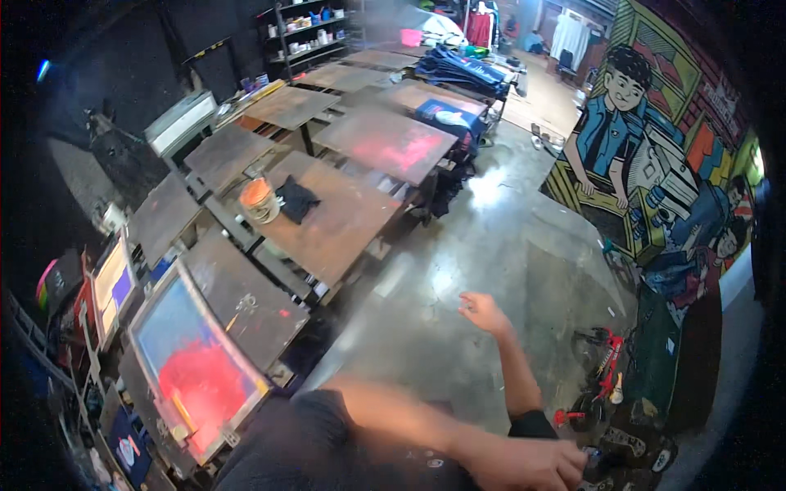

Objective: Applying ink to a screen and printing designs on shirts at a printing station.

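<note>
My left forearm, smeared by motion, crosses in front of my body from the lower left. My left hand is at the bottom edge, with bent fingers whose tips are out of sight. Above it my right hand is raised over the concrete floor, its fingers loosely apart and nothing in them. To the left lies a framed printing screen with red ink spread over its lower half. A bucket with an orange top stands on a brown board beside a crumpled black cloth.
Rows of flat printing boards fill the left and middle. Folded dark shirts are piled at the back. A smaller screen sits at the left. A red wheeled thing is on the floor beside a painted wall.
</note>
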`<state>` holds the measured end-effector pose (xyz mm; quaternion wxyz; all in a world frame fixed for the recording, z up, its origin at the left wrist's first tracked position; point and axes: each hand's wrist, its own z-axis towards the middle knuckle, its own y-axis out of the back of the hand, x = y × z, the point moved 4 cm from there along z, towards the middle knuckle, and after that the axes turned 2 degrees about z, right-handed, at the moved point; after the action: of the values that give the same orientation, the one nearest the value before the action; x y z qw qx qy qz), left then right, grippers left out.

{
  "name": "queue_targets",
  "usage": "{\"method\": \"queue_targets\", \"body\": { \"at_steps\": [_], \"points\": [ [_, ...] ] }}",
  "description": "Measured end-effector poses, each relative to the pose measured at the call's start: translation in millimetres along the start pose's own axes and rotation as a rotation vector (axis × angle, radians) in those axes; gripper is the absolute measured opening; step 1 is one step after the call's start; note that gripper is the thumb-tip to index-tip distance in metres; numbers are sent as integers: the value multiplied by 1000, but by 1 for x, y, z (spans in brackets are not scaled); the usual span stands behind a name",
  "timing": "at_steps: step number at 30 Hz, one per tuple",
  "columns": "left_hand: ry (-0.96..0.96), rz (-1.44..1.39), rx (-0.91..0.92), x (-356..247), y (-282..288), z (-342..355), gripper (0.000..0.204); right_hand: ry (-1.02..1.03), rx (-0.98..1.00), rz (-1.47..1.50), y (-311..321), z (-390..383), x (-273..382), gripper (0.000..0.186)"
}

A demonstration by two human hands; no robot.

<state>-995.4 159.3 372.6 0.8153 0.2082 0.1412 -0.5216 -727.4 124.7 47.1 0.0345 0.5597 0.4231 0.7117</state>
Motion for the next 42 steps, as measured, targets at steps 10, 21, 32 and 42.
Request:
{"method": "queue_targets", "body": {
  "at_steps": [10,21,32,42],
  "points": [
    [769,270,-242,50,166,-114,11,-169,-110,67,60,60,-96,42],
    [995,505,-1525,107,468,-385,19,-90,-21,187,45,234,-73,37],
    [1011,208,-1491,211,622,-411,22,-316,-203,173,153,343,-138,37],
    [1289,50,-1385,371,707,-423,27,-311,-253,225,249,466,-246,36]
  ]
}}
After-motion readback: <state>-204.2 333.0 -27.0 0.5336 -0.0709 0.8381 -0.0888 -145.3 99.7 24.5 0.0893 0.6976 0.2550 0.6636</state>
